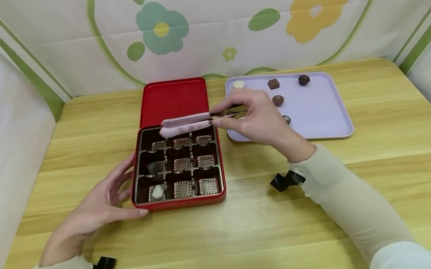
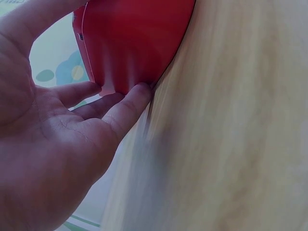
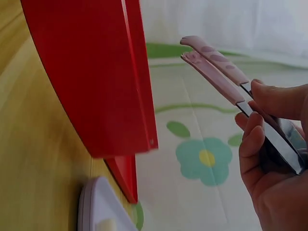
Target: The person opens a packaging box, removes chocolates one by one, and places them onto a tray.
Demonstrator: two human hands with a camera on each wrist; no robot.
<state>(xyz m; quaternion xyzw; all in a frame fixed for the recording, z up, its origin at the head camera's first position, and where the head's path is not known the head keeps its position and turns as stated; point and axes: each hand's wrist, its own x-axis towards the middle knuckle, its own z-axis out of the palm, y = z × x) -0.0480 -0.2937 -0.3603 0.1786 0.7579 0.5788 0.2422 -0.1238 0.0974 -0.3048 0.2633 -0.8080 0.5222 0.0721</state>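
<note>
My right hand (image 1: 261, 118) pinches small metal tongs with pink tips (image 1: 186, 124) over the back row of a red tin (image 1: 221, 171). The tong tips stand slightly apart with nothing between them. My left hand (image 1: 103, 201) holds the tin's near left corner, fingers on the left side and thumb along the front. In the left wrist view its fingertips meet the red wall (image 2: 130, 43) low by the tabletop. Inside the tin's brown divided insert, a dark chocolate (image 1: 155, 167) lies in the middle left compartment and a white chocolate (image 1: 158, 192) in the front left one.
A lilac tray (image 1: 323, 122) right of the tin bears a white chocolate (image 1: 238, 84), a dark angular chocolate (image 1: 273, 84) and several round ones; my right hand hides part of it. The tin's red lid (image 1: 176, 98) lies behind it. A flowered cloth (image 1: 206, 23) hangs at the table's back.
</note>
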